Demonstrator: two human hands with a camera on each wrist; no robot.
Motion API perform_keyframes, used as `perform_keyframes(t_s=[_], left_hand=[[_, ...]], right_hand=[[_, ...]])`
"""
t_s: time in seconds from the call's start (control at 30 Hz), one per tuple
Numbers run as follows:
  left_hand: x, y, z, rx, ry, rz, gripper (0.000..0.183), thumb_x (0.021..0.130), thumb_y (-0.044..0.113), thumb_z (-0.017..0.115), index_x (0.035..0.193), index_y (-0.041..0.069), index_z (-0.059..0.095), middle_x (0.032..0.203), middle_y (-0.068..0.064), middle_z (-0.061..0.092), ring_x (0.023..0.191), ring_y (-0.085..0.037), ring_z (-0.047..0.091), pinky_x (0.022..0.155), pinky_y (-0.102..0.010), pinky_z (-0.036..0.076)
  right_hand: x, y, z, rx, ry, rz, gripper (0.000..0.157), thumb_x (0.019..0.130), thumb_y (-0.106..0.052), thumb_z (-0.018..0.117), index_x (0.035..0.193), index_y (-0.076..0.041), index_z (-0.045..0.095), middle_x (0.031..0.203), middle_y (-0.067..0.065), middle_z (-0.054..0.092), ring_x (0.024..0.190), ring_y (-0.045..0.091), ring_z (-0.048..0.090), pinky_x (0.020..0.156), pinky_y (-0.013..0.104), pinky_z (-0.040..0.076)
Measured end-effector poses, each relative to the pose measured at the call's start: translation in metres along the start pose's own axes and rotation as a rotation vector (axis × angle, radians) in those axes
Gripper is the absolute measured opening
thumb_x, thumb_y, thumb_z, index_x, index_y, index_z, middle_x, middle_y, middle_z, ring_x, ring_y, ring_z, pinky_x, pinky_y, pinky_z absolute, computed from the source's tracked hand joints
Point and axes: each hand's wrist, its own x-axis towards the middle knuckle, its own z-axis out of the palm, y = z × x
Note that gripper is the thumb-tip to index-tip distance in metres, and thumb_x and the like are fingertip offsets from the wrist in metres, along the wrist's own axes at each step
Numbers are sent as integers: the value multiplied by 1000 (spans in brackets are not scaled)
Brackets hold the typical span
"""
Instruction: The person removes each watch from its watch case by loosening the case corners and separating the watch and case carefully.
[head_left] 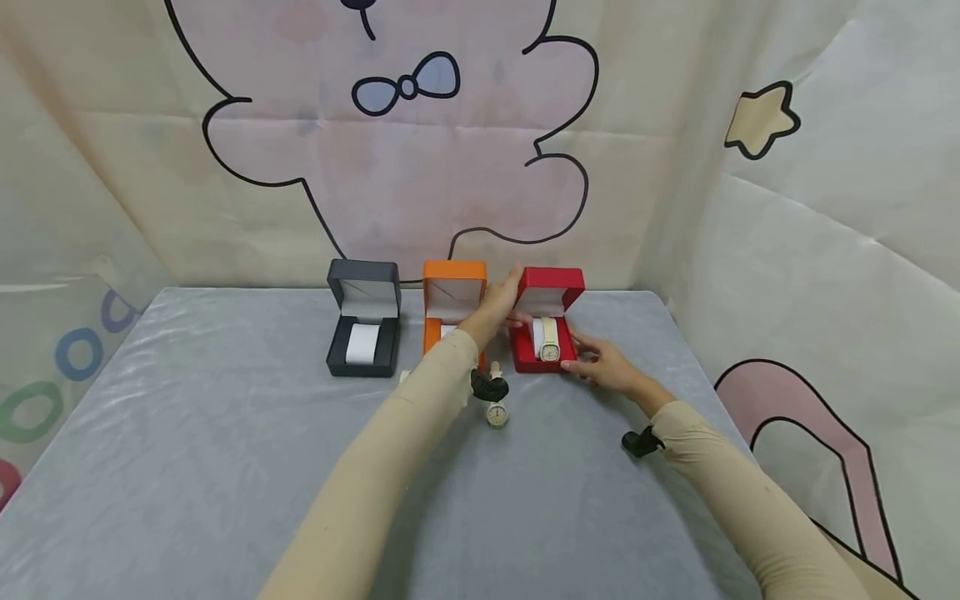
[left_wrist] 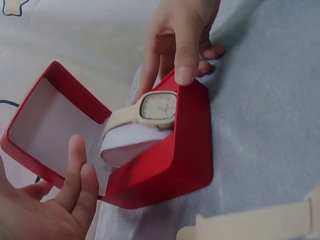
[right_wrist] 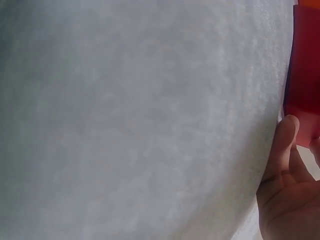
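A red watch box [head_left: 532, 364] stands with its lid raised, and a cream watch [head_left: 550, 340] sits wrapped round the white cushion [left_wrist: 132, 142] inside. My right hand [head_left: 606, 367] grips the box's front right corner, thumb on the front and fingers along the side. At the lid's left edge is my left hand [head_left: 501, 298]; its fingers [left_wrist: 77, 165] extend loosely in front of the white lining, another finger partly behind the lid. Another pale watch [head_left: 497, 414] lies on the table below my left wrist, its strap partly hidden by a black wrist band.
An orange watch box [head_left: 454, 269] stands open left of the red one, partly covered by my left arm. Farther left is an open dark grey box [head_left: 363, 271] with a white cushion. A grey cloth covers the table [head_left: 225, 442]; a printed curtain [head_left: 637, 183] hangs behind.
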Motion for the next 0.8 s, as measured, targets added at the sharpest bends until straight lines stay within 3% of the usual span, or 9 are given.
perform_keyframes(t_s=[0.13, 0.27, 0.47, 0.7, 0.8], left_hand=[[-2, 1, -4, 35, -113, 15, 73, 99, 66, 46, 159, 28, 34, 160, -10, 41, 75, -19, 73, 89, -36, 59], [-3, 0, -6, 52, -159, 30, 75, 100, 61, 50, 161, 25, 28, 159, -11, 41, 71, -16, 69, 94, -40, 58], [-3, -3, -9, 77, -156, 44, 76, 100, 64, 45, 161, 22, 28, 160, -13, 40, 72, -17, 70, 94, -41, 58], [-3, -1, -8, 87, -115, 42, 77, 98, 70, 41, 160, 25, 33, 161, -12, 39, 90, -30, 75, 92, -38, 58], [-6, -1, -7, 75, -104, 41, 76, 99, 69, 41, 160, 23, 33, 161, -13, 39, 91, -31, 75, 93, -39, 58]], right_hand=[[-2, -1, -2, -6, 0, 16, 85, 97, -36, 69, 163, -20, 18, 143, 25, 46, 98, 27, 57, 69, 31, 53], [-3, -1, -1, -6, 1, 19, 84, 96, -36, 68, 163, -27, 18, 139, 23, 48, 98, 27, 57, 69, 31, 54], [-2, -1, -2, -17, -6, 8, 83, 98, -34, 67, 163, -28, 16, 136, 24, 48, 94, 26, 59, 68, 30, 54], [-2, 0, -4, 0, -24, -7, 82, 98, -29, 67, 163, -22, 18, 140, 26, 47, 94, 28, 58, 68, 30, 53], [-3, 0, -4, 11, -28, -4, 82, 98, -28, 67, 163, -21, 18, 140, 26, 47, 94, 28, 58, 68, 30, 53]])
